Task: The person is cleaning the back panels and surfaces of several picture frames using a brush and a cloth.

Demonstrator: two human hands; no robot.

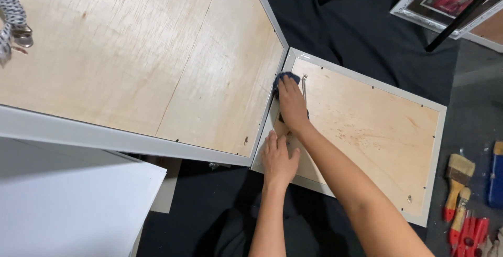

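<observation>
Dark blue cloth sits at the near-left corner of the smaller grey-framed plywood backing board on the black floor covering. Right hand presses flat on it, fingers together; wiping goes best with even pressure along the frame edge. Left hand lies spread, steadying the frame.

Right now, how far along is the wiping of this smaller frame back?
Just begun, it seems. The right hand presses a dark cloth at the smaller frame's top-left corner; the left hand steadies its near edge. Brown specks across the plywood backing remain unwiped.
</observation>
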